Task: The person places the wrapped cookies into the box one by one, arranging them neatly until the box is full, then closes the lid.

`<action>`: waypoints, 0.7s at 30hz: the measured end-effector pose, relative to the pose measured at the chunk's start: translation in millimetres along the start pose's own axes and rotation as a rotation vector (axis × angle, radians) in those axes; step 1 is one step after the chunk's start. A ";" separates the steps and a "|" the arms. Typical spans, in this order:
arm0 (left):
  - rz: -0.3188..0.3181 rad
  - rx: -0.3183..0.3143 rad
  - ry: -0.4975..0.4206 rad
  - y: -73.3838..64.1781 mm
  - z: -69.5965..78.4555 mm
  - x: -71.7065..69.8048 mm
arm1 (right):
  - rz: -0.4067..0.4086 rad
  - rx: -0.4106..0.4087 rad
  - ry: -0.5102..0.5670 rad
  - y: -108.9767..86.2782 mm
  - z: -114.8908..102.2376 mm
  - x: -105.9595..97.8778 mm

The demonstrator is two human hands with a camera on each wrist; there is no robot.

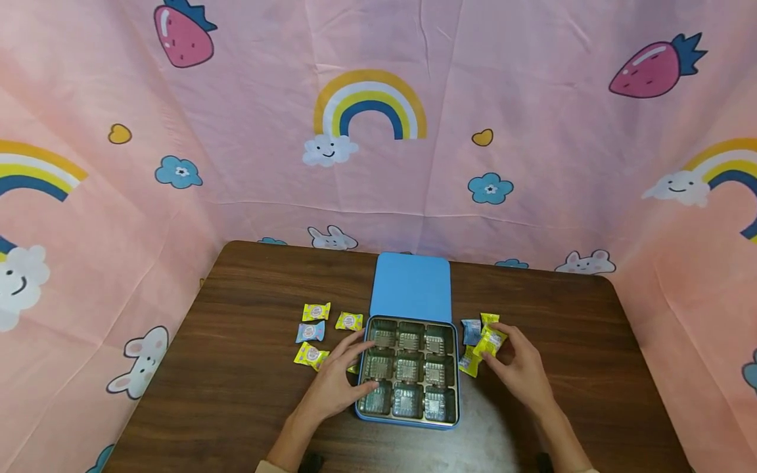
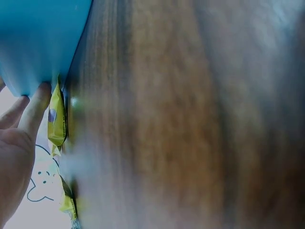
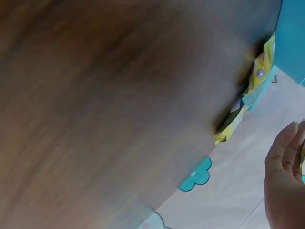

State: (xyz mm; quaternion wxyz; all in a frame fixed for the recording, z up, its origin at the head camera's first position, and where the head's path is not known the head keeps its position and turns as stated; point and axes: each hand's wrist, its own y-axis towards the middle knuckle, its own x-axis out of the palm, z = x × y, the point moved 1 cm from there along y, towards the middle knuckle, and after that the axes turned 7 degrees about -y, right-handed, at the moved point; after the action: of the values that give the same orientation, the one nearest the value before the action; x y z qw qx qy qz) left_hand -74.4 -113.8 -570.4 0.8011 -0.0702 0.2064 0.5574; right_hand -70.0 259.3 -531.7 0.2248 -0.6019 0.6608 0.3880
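Note:
A blue tin (image 1: 408,423) stands open on the table, with a clear tray of several square compartments inside. At its left side my left hand (image 1: 334,387) rests with spread fingers, thumb and index reaching over the rim. In the left wrist view, straight fingers (image 2: 35,112) touch the tin's blue wall (image 2: 40,43). Right of the tin, my right hand (image 1: 523,371) pinches a yellow wrapped candy (image 1: 489,341) between thumb and fingers. Under and beside it lie a blue wrapped candy (image 1: 471,332) and yellow candies (image 1: 469,362). In the right wrist view, the right hand (image 3: 286,176) is partly cut off.
Left of the tin lie several wrapped candies, among them a blue one (image 1: 311,332) and a yellow one (image 1: 316,311). The tin's blue lid (image 1: 412,287) lies folded back behind it. A pink patterned cloth (image 1: 378,177) hangs around the brown table (image 1: 236,368).

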 end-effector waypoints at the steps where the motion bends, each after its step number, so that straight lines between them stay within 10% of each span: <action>1: 0.003 0.001 0.002 -0.2 0.0 0.0 | -0.003 0.001 0.001 1.1 -2.0 1.0; 21: 0.022 -0.016 0.015 0.4 2.1 1.8 | -0.059 -0.040 0.122 32.0 -24.7 18.0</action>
State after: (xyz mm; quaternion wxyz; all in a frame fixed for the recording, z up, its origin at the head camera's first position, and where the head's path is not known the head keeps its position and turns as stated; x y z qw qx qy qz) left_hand -73.7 -111.4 -569.1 0.7928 -0.0784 0.2086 0.5672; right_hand -100.0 227.9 -523.0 0.1831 -0.6481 0.6473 0.3570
